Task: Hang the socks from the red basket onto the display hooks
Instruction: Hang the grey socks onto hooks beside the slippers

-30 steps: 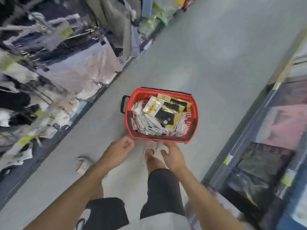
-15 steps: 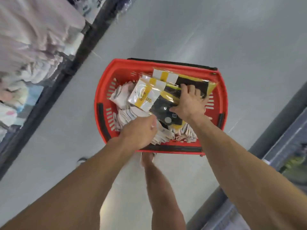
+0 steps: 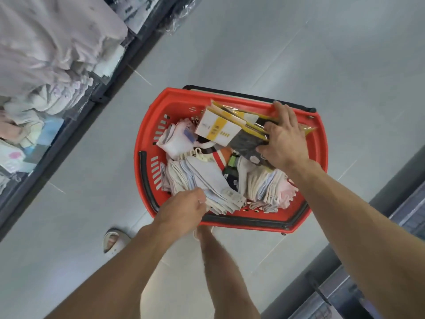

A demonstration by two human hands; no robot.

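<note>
**Both hands in the sock basket**

Red basket [image 3: 184, 96] sits on the grey tiled floor [image 3: 299, 54], in the aisle directly ahead of the person's feet. Black handles folded down along its far and near rims.

Right hand [image 3: 284, 140]: reaches over the far right part of the basket, fingers and thumb curled round a stack of packaged socks [image 3: 218, 128]. The packs are dark socks with white-and-yellow card sleeves. The stack is tilted, its card end pointing left, raised above the loose socks beneath.

Left hand [image 3: 184, 212]: at the basket's near rim, fingers curled, pinching the near end of a pale sock bundle [image 3: 202, 178]. The bundle is white and light blue, fanned in layers, lying in the basket's near left part.

Also in the basket: a second bundle [image 3: 269, 187] of pale pink and cream socks near the right side, white folded socks [image 3: 174, 141] at the left wall, and a dark pair with green trim [image 3: 231, 169] between the two bundles.

Surroundings: a low shelf [image 3: 46, 65] of folded pale garments runs along the left. One foot in a light sandal [image 3: 113, 240] stands on the floor, left of the basket's near corner.
</note>
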